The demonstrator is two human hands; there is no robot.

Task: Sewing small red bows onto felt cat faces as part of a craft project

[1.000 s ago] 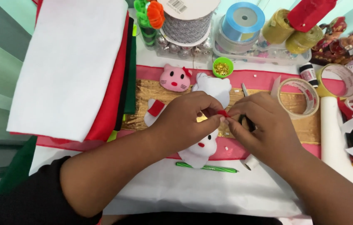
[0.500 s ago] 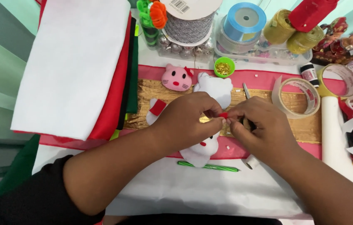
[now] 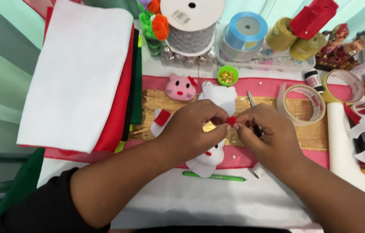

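Observation:
My left hand [image 3: 193, 129] and my right hand [image 3: 266, 131] meet over a white felt figure [image 3: 210, 157] lying on a gold and pink strip [image 3: 307, 133]. Between the fingertips of both hands sits a small red felt piece [image 3: 231, 121], pinched from each side. The figure's upper part [image 3: 221, 94] shows above my hands, and its lower part with a red mouth shows below them. A thin dark tool [image 3: 251, 100] runs under my right hand; whether that hand holds it is hidden.
A pink felt cat face [image 3: 180, 87] lies left of the figure. A green pen [image 3: 214, 176] lies near me. Stacked white, red and green felt sheets [image 3: 76, 73] fill the left. Tape rolls [image 3: 301, 103], ribbon spools [image 3: 246, 30] and a small green cup [image 3: 227, 75] stand behind.
Both hands have stayed over the figure. The red piece has risen slightly between the fingertips and shows more clearly.

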